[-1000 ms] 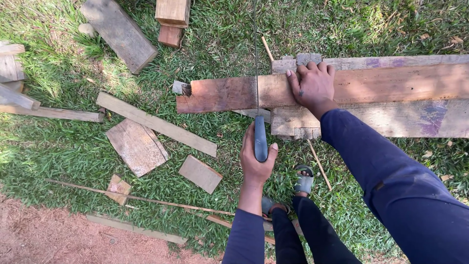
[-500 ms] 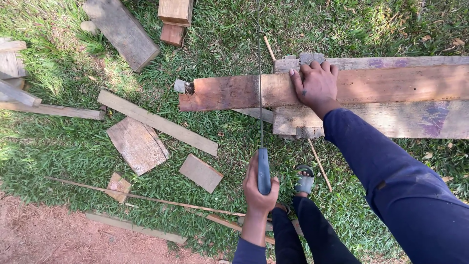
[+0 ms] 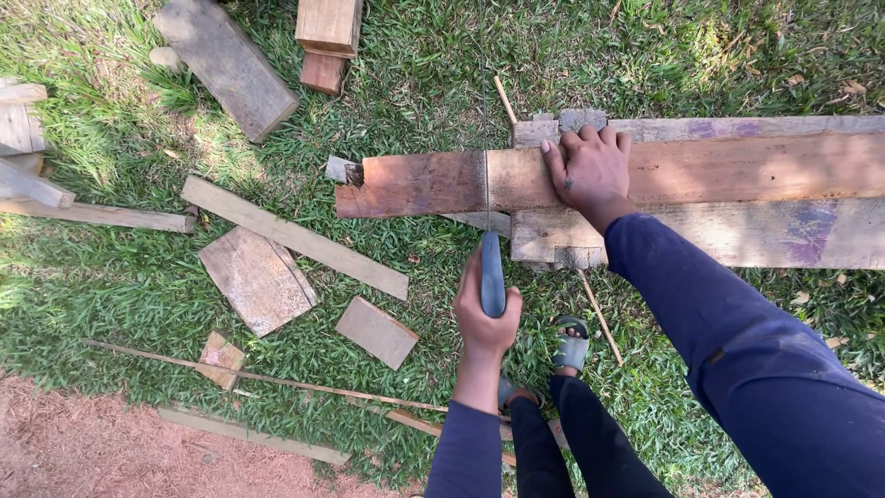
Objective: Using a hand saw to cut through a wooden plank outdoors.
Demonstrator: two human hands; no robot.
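My left hand (image 3: 483, 318) is shut on the blue-grey handle of a hand saw (image 3: 492, 273). Its thin blade, seen edge-on, runs away from me through a cut in a reddish-brown plank (image 3: 419, 183). My right hand (image 3: 590, 166) lies flat, fingers spread, on the same plank just right of the cut. The plank rests across paler boards (image 3: 737, 235) lying on the grass, and its left end overhangs them.
Offcuts lie on the grass to the left: a long strip (image 3: 295, 237), two flat square pieces (image 3: 258, 279) (image 3: 376, 331), and thick blocks (image 3: 226, 65) (image 3: 327, 28) at the top. My sandalled foot (image 3: 572, 346) stands below the boards. Bare reddish soil (image 3: 92, 452) fills the bottom left.
My left hand drew the saw back toward me, then pushed it forward again into the cut. My right hand stayed on the plank.
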